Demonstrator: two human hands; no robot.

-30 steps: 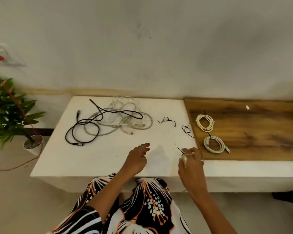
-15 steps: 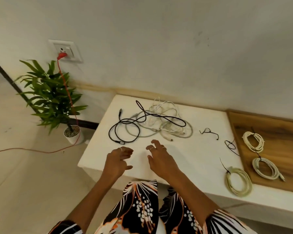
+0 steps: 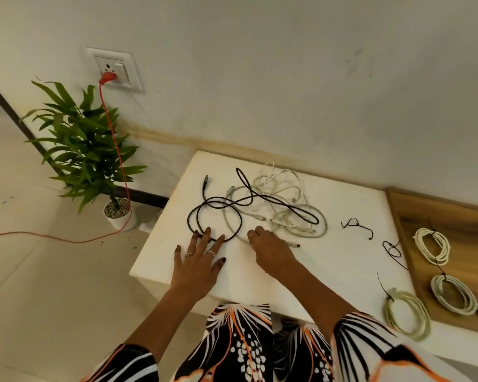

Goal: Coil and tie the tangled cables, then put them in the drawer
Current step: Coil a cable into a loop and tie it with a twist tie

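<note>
Head view: your left hand (image 3: 198, 261) lies nearest the black cable (image 3: 214, 216).
Its spread fingers (image 3: 207, 232) touch the loop's near arc; right hand (image 3: 269, 248) fingers, loosely curled, grip nothing.

We see the left hand (image 3: 198, 260) spread flat on the white desk (image 3: 329, 260), fingertips touching the black cable (image 3: 215, 216). The right hand (image 3: 271, 250) curls its fingers at the grey cable (image 3: 319, 230) of the tangle; its grip is unclear. Three tied coils (image 3: 407, 314) lie well apart to the right.
</note>
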